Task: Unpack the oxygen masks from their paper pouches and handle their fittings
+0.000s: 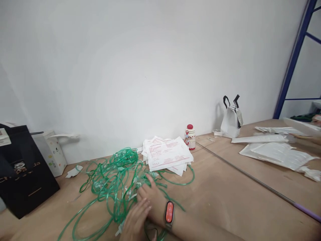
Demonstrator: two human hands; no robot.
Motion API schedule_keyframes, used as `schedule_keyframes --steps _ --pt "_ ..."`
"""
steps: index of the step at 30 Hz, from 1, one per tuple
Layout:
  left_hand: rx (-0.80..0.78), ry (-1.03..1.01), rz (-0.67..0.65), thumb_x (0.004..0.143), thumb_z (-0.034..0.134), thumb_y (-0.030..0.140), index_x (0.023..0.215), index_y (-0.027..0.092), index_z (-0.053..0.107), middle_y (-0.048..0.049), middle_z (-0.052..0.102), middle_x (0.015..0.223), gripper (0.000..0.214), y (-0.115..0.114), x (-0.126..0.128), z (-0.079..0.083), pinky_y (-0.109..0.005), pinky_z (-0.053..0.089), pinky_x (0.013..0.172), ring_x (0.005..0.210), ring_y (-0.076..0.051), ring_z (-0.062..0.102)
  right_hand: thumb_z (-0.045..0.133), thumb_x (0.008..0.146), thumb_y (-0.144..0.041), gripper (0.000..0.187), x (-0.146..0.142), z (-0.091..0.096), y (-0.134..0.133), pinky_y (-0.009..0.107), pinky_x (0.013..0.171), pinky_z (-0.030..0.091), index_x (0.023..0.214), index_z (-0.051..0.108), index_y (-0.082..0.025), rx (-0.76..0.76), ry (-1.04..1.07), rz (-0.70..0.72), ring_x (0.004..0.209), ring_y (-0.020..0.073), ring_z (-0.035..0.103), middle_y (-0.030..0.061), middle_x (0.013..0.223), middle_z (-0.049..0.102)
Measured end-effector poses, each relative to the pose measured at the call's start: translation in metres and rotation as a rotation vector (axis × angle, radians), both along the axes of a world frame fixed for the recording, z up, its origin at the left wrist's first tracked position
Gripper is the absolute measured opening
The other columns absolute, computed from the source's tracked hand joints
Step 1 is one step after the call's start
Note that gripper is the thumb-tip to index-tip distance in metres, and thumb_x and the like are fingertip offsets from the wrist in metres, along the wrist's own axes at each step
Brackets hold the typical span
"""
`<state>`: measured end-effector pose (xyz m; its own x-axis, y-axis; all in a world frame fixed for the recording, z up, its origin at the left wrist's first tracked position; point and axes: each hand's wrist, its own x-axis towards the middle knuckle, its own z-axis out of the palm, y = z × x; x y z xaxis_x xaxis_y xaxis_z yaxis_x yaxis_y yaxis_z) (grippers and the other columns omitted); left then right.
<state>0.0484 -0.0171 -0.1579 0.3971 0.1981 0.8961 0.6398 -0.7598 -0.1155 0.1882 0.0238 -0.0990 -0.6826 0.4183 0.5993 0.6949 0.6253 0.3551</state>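
A tangled heap of green tubing (117, 197) with clear green-tinted masks (99, 184) spreads over the brown tabletop. At its right edge, my right hand (151, 197), with a fitness band (169, 212) on the wrist, has its index finger extended and its other fingers curled on the tubing. Just below, my left hand (136, 217) lies with its fingers close together against the right hand. Green strands come out beneath both hands. Blur and overlap hide what the left fingers hold, if anything. Behind the hands sits a stack of white paper pouches (169, 154) with red print.
A black bag (25, 170) and a white patterned box (54, 154) stand at left. A red-capped bottle (190, 137) and a small white bag (230, 122) stand by the wall. A long rod (240, 170) crosses the table near white packages (276, 154). Another person's hand (309, 138) shows far right.
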Motion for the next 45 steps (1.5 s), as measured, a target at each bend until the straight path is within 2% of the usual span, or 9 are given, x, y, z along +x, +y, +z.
schedule_keyframes --steps 5,9,13,20,25,30,33,39,45 --pt "-0.125 -0.09 0.232 0.077 0.055 0.024 0.123 0.011 0.042 -0.0144 0.063 0.105 0.049 0.001 -0.018 0.02 -0.036 0.056 0.075 0.095 -0.024 0.064 0.047 0.085 -0.006 0.017 0.042 0.0 0.011 0.05 0.103 0.027 0.077 0.06 -0.015 0.039 0.042 -0.178 0.075 0.0181 0.053 0.002 0.073 0.057" --pt "-0.26 -0.109 0.27 0.075 0.056 0.029 0.111 0.015 0.049 -0.0068 0.064 0.082 0.039 -0.001 -0.014 0.017 -0.034 0.056 0.062 0.071 -0.02 0.065 0.044 0.086 -0.005 0.024 0.068 -0.02 0.015 0.049 0.102 0.024 0.086 0.064 -0.019 -0.144 0.262 -0.22 0.08 0.0175 0.055 0.0031 0.08 0.062" --pt "-0.492 -0.212 0.262 0.076 0.054 0.03 0.104 0.017 0.054 -0.0075 0.065 0.085 0.031 -0.001 -0.011 0.011 -0.041 0.055 0.068 0.077 -0.023 0.064 0.042 0.086 -0.005 0.033 0.074 -0.033 0.017 0.047 0.097 0.027 0.098 0.065 -0.026 -0.265 0.395 -0.232 0.083 0.0179 0.057 0.0033 0.085 0.063" --pt "-1.02 -0.674 0.034 0.079 0.049 0.047 0.092 0.019 0.059 -0.0088 0.068 0.097 0.033 0.006 -0.02 0.013 -0.042 0.049 0.087 0.096 -0.025 0.063 0.041 0.087 -0.009 0.037 0.075 -0.014 0.005 0.042 0.09 0.035 0.12 0.054 -0.021 -0.299 0.431 -0.167 0.091 0.0206 0.055 0.0082 0.096 0.062" --pt "-1.1 -0.895 -0.207 0.072 0.061 0.047 0.097 0.02 0.054 -0.0044 0.07 0.089 0.037 0.007 -0.015 0.016 -0.034 0.052 0.083 0.091 -0.021 0.065 0.046 0.09 -0.034 0.039 0.058 0.002 -0.028 0.034 0.083 0.041 0.128 0.047 -0.024 -0.512 0.325 0.173 0.095 0.0201 0.052 0.008 0.107 0.058" --pt "-1.139 -0.793 -0.29 0.075 0.061 0.045 0.09 0.019 0.059 -0.0034 0.069 0.086 0.03 0.002 -0.009 0.016 -0.028 0.052 0.08 0.087 -0.018 0.065 0.055 0.083 -0.048 0.044 0.039 0.0 -0.044 0.033 0.081 0.043 0.115 0.053 -0.018 -0.682 0.307 0.217 0.091 0.0214 0.052 0.0066 0.096 0.06" --pt "-1.154 -0.732 -0.274 0.077 0.058 0.046 0.086 0.019 0.061 -0.0038 0.069 0.085 0.028 0.0 -0.008 0.017 -0.027 0.052 0.077 0.086 -0.019 0.064 0.052 0.087 -0.038 0.033 0.04 -0.004 -0.041 0.031 0.079 0.042 0.113 0.052 -0.018 -0.577 0.251 0.205 0.086 0.0197 0.052 0.006 0.095 0.061" --pt "-1.215 -0.71 -0.204 0.08 0.051 0.051 0.092 0.018 0.059 -0.0067 0.068 0.097 0.036 0.0 -0.009 0.019 -0.032 0.049 0.085 0.095 -0.022 0.062 0.04 0.093 -0.023 0.019 0.036 -0.016 -0.034 0.033 0.085 0.039 0.103 0.054 -0.014 -0.136 0.056 0.279 0.07 0.0154 0.05 0.0027 0.075 0.059" --pt "-1.146 -0.538 -0.205 0.086 0.045 0.042 0.101 0.018 0.057 -0.01 0.064 0.108 0.031 0.0 -0.011 0.012 -0.033 0.048 0.089 0.103 -0.022 0.06 0.043 0.089 -0.014 0.012 0.032 -0.02 -0.033 0.037 0.09 0.034 0.086 0.055 -0.013 -0.033 -0.027 0.23 0.068 0.0144 0.048 0.0016 0.072 0.056"
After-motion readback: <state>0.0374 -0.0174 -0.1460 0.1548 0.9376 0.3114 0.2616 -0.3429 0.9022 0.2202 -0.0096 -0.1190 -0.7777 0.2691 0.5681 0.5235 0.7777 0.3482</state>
